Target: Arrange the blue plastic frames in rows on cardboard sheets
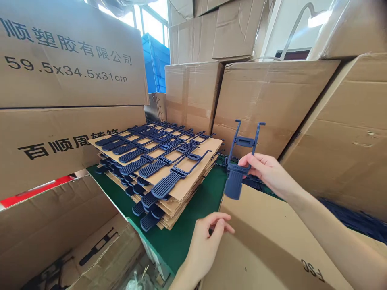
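Right hand [267, 171] pinching one dark-blue plastic part [233, 185] right of the cardboard-sheet stack [193, 181], its top already bearing rows of like parts [166, 183]; left hand [205, 241] near-right of it, empty, loosely spread; remaining count unclear.

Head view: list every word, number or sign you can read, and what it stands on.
"顺塑胶有限公司": upper left carton; the left picture edge may cut off more.
"59.5x34.5x31cm": same carton, below that line.
"百顺周转": lower left carton; a last character is partly covered.
"FSC": carton under the forearms, upside down in this view.
Navy part in the right hand: any marking is too small to read.
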`<state>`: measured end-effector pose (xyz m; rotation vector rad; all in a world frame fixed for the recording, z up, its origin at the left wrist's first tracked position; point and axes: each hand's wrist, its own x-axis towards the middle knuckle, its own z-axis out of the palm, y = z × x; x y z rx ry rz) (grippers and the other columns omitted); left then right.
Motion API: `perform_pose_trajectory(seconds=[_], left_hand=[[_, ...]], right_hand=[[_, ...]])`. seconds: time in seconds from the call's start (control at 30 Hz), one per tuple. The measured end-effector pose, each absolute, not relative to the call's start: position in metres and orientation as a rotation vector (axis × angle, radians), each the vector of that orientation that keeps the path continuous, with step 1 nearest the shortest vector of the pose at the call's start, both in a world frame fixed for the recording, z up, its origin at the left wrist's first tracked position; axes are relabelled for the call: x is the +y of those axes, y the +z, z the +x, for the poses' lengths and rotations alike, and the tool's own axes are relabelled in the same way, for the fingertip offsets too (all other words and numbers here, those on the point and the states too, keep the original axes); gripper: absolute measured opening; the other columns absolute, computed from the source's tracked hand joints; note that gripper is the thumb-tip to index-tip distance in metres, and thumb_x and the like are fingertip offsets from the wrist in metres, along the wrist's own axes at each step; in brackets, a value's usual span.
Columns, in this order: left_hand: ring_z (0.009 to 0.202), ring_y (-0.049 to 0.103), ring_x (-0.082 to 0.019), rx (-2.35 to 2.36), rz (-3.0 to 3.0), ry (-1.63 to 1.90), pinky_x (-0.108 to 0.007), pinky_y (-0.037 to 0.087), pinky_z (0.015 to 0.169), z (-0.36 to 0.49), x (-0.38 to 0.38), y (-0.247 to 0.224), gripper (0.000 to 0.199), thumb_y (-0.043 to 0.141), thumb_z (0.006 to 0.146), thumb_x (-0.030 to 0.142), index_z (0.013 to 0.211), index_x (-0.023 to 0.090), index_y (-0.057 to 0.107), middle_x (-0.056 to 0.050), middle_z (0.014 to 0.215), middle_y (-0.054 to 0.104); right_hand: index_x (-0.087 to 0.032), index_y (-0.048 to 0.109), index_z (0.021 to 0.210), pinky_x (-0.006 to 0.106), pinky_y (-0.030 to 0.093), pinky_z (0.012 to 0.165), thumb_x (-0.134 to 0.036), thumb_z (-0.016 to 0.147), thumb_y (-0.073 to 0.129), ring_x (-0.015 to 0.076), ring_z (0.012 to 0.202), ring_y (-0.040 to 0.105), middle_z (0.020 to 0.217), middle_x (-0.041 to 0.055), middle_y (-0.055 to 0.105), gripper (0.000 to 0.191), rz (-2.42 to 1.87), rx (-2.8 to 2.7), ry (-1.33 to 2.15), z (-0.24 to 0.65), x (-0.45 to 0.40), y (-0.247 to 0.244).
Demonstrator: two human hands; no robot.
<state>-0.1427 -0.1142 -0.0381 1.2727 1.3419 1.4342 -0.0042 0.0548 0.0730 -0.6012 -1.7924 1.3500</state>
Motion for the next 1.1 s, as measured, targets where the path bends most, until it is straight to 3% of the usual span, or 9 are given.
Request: perform_pose_trajectory(seconds=[0.07, 0.23, 0.33, 0.47, 0.63, 0.8, 0.93, 1.0, 1.1], left_hand=[[0.075, 0.063, -0.018, 1.443, 1.351, 1.358, -0.027, 0.045, 0.071, -0.145, -0.121, -0.044, 0.032, 0.044, 0.095, 0.036, 0.102, 0.018, 0.069, -0.005, 0.081, 0.073], [0.080, 0.060, -0.019, 1.474, 1.542, 1.250, -0.023, 0.042, 0.059, -0.144, -0.129, -0.047, 0.030, 0.042, 0.095, 0.030, 0.106, 0.019, 0.068, -0.006, 0.085, 0.073], [0.085, 0.059, -0.020, 1.469, 1.595, 1.230, -0.024, 0.042, 0.062, -0.145, -0.129, -0.047, 0.030, 0.041, 0.095, 0.026, 0.107, 0.019, 0.067, -0.004, 0.082, 0.073], [0.088, 0.060, -0.021, 1.461, 1.628, 1.232, -0.028, 0.045, 0.073, -0.147, -0.129, -0.047, 0.030, 0.040, 0.094, 0.023, 0.109, 0.019, 0.066, -0.004, 0.083, 0.073], [0.091, 0.062, -0.020, 1.458, 1.596, 1.260, -0.029, 0.047, 0.075, -0.149, -0.128, -0.049, 0.031, 0.041, 0.093, 0.022, 0.117, 0.021, 0.061, -0.004, 0.094, 0.071], [0.093, 0.061, -0.021, 1.452, 1.709, 1.220, -0.033, 0.045, 0.085, -0.149, -0.126, -0.049, 0.028, 0.043, 0.090, 0.017, 0.109, 0.020, 0.064, -0.005, 0.096, 0.070], [0.093, 0.060, -0.021, 1.446, 1.758, 1.184, -0.033, 0.044, 0.084, -0.149, -0.126, -0.048, 0.027, 0.042, 0.090, 0.017, 0.107, 0.021, 0.063, -0.004, 0.097, 0.069], [0.092, 0.059, -0.021, 1.439, 1.771, 1.184, -0.032, 0.045, 0.083, -0.150, -0.126, -0.048, 0.027, 0.042, 0.090, 0.016, 0.107, 0.020, 0.062, -0.004, 0.096, 0.069], [0.092, 0.060, -0.021, 1.436, 1.785, 1.181, -0.032, 0.045, 0.084, -0.151, -0.125, -0.048, 0.027, 0.042, 0.090, 0.016, 0.107, 0.020, 0.062, -0.004, 0.096, 0.069]], right_hand=[[-0.016, 0.068, 0.079, 0.022, 0.050, 0.064, -0.058, 0.078, 0.069, 0.0138, 0.070, 0.059, 0.076, 0.0038, 0.064, 0.042, -0.636, -1.811, 1.209, -0.003, 0.071, 0.085], [-0.016, 0.068, 0.084, 0.023, 0.046, 0.049, -0.058, 0.073, 0.073, 0.0138, 0.055, 0.057, 0.064, 0.0017, 0.060, 0.044, -0.833, -1.872, 1.141, -0.007, 0.118, 0.112], [-0.014, 0.067, 0.075, 0.020, 0.043, 0.046, -0.048, 0.078, 0.072, 0.0112, 0.055, 0.055, 0.065, 0.0033, 0.059, 0.034, -0.965, -1.882, 1.185, -0.019, 0.143, 0.123], [-0.015, 0.058, 0.066, 0.019, 0.043, 0.047, -0.039, 0.090, 0.062, 0.0070, 0.046, 0.045, 0.053, -0.0025, 0.046, 0.034, -0.960, -1.817, 1.196, -0.041, 0.167, 0.128], [-0.014, 0.057, 0.064, 0.020, 0.045, 0.049, -0.036, 0.091, 0.060, 0.0107, 0.051, 0.055, 0.058, 0.0037, 0.058, 0.034, -1.212, -2.098, 0.864, -0.044, 0.174, 0.096], [-0.016, 0.058, 0.060, 0.026, 0.047, 0.053, -0.051, 0.090, 0.054, 0.0160, 0.048, 0.060, 0.055, 0.0068, 0.063, 0.046, -1.602, -2.583, 0.356, -0.026, 0.162, 0.049], [-0.016, 0.057, 0.053, 0.037, 0.051, 0.068, -0.065, 0.082, 0.056, 0.0271, 0.064, 0.066, 0.052, 0.0121, 0.061, 0.056, -1.746, -2.618, 0.109, -0.042, 0.146, 0.031], [-0.016, 0.056, 0.050, 0.038, 0.051, 0.070, -0.057, 0.080, 0.063, 0.0279, 0.066, 0.066, 0.053, 0.0125, 0.062, 0.051, -1.742, -2.595, 0.195, -0.054, 0.143, 0.027], [-0.015, 0.057, 0.051, 0.029, 0.050, 0.060, -0.034, 0.080, 0.066, 0.0188, 0.053, 0.062, 0.055, 0.0081, 0.063, 0.036, -1.705, -2.575, 0.402, -0.062, 0.144, 0.026]])
